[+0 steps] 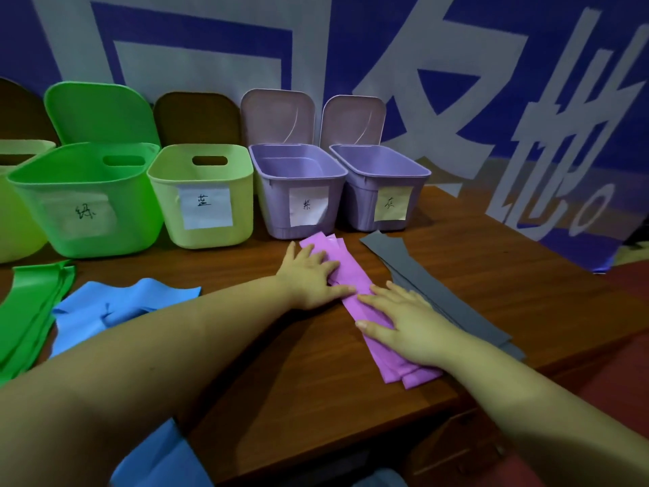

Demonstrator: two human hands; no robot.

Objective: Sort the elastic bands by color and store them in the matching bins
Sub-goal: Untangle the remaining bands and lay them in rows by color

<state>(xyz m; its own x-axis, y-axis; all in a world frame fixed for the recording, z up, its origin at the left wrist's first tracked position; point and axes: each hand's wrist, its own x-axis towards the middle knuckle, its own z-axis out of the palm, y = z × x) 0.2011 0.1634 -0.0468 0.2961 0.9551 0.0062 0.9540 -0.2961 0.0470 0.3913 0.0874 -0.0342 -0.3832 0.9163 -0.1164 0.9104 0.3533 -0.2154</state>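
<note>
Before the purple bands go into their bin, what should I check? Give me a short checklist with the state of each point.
1. Left hand lies flat on the purple bands: ok.
2. Right hand lies flat on the same stack: ok.
3. Bands gripped for lifting: not ok, both hands only press.
4. Purple-labelled bin has its lid up: ok.
5. Stack edges aligned: not ok, ends fan apart.
6. Grey bands apart from the purple stack: cannot tell, right hand hides the border.

Bins (196,195) wall off the frame's upper half, bands crowd left and centre, but bare table (281,363) lies open at lower centre.
</note>
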